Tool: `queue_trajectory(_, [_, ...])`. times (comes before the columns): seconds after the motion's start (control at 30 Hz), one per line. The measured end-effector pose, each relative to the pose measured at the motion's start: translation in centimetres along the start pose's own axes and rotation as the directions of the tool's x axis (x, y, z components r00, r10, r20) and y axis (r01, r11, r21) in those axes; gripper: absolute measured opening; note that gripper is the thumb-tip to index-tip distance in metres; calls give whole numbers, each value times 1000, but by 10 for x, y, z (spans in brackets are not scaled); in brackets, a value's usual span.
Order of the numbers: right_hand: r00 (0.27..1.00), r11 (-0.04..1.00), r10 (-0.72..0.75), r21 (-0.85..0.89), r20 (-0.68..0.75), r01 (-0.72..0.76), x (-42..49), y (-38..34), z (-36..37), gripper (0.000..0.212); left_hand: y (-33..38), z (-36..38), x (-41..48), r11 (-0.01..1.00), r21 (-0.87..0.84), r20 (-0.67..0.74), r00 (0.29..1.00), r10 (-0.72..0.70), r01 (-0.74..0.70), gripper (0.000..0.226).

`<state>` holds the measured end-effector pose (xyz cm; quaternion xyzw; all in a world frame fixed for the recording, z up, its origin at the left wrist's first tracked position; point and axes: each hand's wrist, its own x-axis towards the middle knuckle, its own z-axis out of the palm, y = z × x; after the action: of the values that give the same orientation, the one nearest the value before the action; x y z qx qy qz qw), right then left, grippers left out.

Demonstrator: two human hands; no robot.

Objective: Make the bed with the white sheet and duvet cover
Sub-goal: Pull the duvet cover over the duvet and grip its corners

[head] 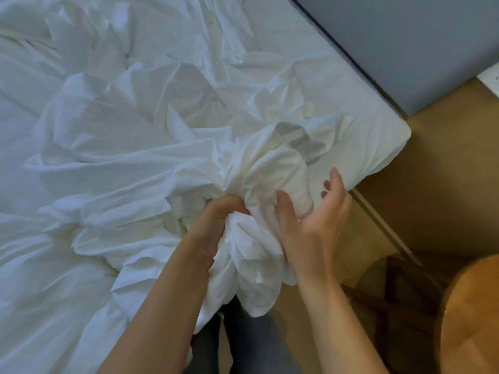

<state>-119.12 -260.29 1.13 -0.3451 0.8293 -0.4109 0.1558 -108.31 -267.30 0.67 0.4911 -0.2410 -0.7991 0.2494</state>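
A crumpled white sheet (113, 125) covers the bed, with folds fanning out from a gathered bunch near the bed's near edge. My left hand (216, 222) grips that bunch of white cloth (253, 265), fingers curled tightly round it. My right hand (313, 214) is beside the bunch on its right, palm turned toward the cloth, fingers spread and fairly straight, touching the fabric. The mattress corner (388, 139) lies to the upper right, covered in white.
A grey headboard panel (405, 49) runs along the top right. Beside the bed is tan floor (442, 184), with a round wooden stool seat (472, 319) at the lower right. My dark trouser legs (243, 344) stand against the bed's edge.
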Motion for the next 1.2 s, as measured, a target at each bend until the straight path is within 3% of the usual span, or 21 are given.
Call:
queue_trajectory(0.07, [963,965,-233,-151,-138,212,-16,-3,-1,52,3,3,-1,1000,21,-8,1000,3,-3,20])
queue_trajectory(0.13, [956,936,-292,-216,-33,278,-26,-5,-1,36,3,3,-2,1000,26,7,1000,-7,7,13])
queue_trajectory(0.2, [971,989,-63,-117,229,91,-27,-10,-2,30,2,2,-4,998,20,46,997,-54,53,10])
queue_trajectory(0.27, [840,971,183,39,511,-236,-21,-15,-1,19,2,3,-7,994,-2,119,987,-105,105,16])
queue_trajectory(0.33, [796,963,141,105,589,-248,-19,-18,5,23,0,3,-9,993,-18,141,984,-109,113,19])
queue_trajectory(0.5, [824,975,-48,206,565,-85,-29,-24,18,54,-3,-7,-9,990,-74,167,981,-103,117,14])
queue_trajectory(0.63, [823,941,-19,288,568,-177,-29,-26,16,65,-2,-11,-13,974,-46,254,946,-203,222,24])
queue_trajectory(0.73, [820,876,-19,405,572,-262,-24,-24,6,71,-2,-10,-10,978,14,227,952,-206,208,25])
queue_trajectory(0.87, [935,866,170,406,311,-293,-10,-17,-5,52,2,-5,-5,983,35,186,965,-182,179,24])
queue_trajectory(0.93, [915,870,286,322,285,-373,-2,-10,-3,65,5,-7,-6,983,24,217,959,-184,183,21])
queue_trajectory(1.03, [797,766,459,280,392,-578,5,-1,1,86,8,-15,-6,983,17,255,950,-182,184,26])
queue_trajectory(1.1, [780,726,447,332,438,-602,11,3,2,57,12,-19,-9,975,14,309,926,-217,224,30])
queue_trajectory(1.17, [879,812,354,361,321,-459,19,-3,4,14,13,-18,-12,971,127,287,929,-233,204,37])
queue_trajectory(1.2, [919,836,315,389,238,-387,24,-6,5,4,12,-17,-12,966,207,239,949,-204,156,39])
